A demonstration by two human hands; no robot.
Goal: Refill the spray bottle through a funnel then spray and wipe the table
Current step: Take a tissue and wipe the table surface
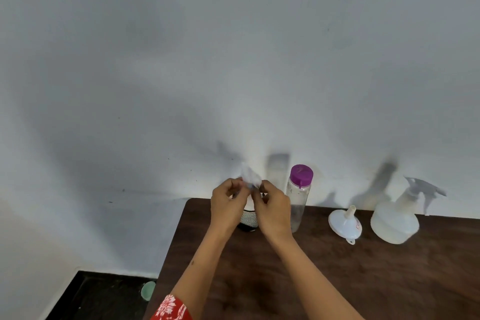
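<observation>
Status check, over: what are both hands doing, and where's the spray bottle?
Left hand and right hand both pinch a white tissue. Spray bottle untouched, far right. Funnel lies beside it. Nothing blocking.

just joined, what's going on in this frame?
A person's left hand and right hand pinch a white tissue above a mesh holder at the table's far edge. The purple-capped bottle, funnel and spray bottle stand untouched to the right.
</observation>
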